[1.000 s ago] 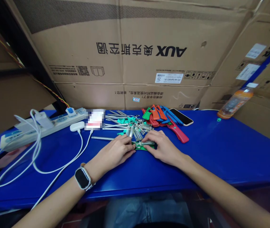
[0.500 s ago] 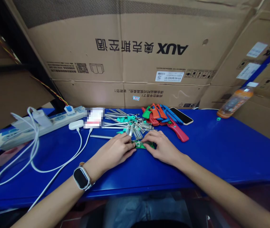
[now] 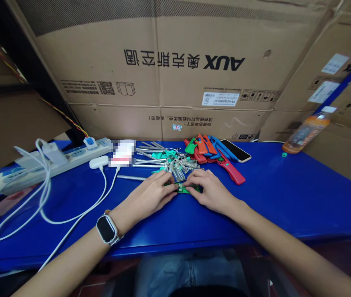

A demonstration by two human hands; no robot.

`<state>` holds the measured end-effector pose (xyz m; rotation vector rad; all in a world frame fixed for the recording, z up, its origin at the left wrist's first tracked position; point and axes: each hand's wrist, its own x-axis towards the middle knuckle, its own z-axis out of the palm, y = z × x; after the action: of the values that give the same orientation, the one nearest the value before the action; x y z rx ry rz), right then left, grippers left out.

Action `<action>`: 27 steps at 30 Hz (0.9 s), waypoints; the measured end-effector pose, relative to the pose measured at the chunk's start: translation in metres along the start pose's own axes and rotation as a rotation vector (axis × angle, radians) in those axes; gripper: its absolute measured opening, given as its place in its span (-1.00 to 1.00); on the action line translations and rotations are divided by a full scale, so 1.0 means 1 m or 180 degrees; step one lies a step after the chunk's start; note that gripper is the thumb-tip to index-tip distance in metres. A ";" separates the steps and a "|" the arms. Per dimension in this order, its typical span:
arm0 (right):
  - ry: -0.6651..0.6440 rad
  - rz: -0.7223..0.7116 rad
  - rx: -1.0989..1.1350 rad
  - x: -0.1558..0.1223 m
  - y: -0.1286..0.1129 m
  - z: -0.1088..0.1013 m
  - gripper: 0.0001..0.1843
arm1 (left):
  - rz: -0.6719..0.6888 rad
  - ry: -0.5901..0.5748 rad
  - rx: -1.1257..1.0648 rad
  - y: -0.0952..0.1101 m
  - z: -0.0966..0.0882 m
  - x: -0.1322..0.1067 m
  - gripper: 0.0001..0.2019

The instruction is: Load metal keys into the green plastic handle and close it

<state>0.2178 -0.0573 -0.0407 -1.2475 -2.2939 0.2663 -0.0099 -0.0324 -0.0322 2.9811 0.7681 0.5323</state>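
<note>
Stacked cardboard boxes [image 3: 178,62] wall off the back of a blue worktop [image 3: 286,198], and a patch in front of them is blurred out. The left hand [image 3: 150,198], with a smartwatch [image 3: 106,229] on its wrist, and the right hand [image 3: 211,192] meet over a small green piece [image 3: 188,189] lying on the worktop near its middle. The fingers of both curl down onto its ends and cover most of it, so I cannot tell whether they pinch it or only press on it, nor what exactly it is. A second ago more of the green showed between the hands; they now sit slightly closer together over it. To the far left lie a power strip [image 3: 39,163] and looping white cables [image 3: 48,206]. Just behind the hands is a heap of metal rods and clear tubes [image 3: 169,163], then coloured plastic tools [image 3: 212,152], a phone [image 3: 235,151], and well apart at the right an orange bottle [image 3: 307,131] leaning on the boxes.
</note>
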 end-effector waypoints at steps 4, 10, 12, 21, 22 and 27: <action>0.0003 0.0122 0.0081 0.001 0.001 0.000 -0.90 | -0.0022 -0.0009 -0.0423 -0.005 0.002 0.000 -0.72; -0.0070 0.0255 0.0201 0.005 0.001 -0.002 -0.90 | 0.0024 -0.0043 -0.0526 -0.010 0.003 0.000 -0.72; -0.0071 0.0243 0.0223 0.006 0.000 -0.003 -0.89 | 0.0051 -0.0075 -0.0394 -0.008 0.002 0.001 -0.72; -0.0085 0.0126 0.0062 0.006 0.008 -0.005 -0.88 | -0.0115 0.0062 -0.0270 -0.014 -0.011 -0.001 -0.72; -0.0089 0.0092 0.0042 0.006 0.009 -0.005 -0.88 | -0.0201 0.0121 -0.0351 -0.017 -0.013 -0.002 -0.72; -0.0091 0.0000 -0.0130 0.009 0.007 -0.008 -0.90 | -0.0442 -0.0099 -0.0360 -0.026 -0.012 -0.003 -0.76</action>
<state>0.2235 -0.0464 -0.0334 -1.2716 -2.3346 0.2397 -0.0283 -0.0117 -0.0243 2.8008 0.9019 0.5035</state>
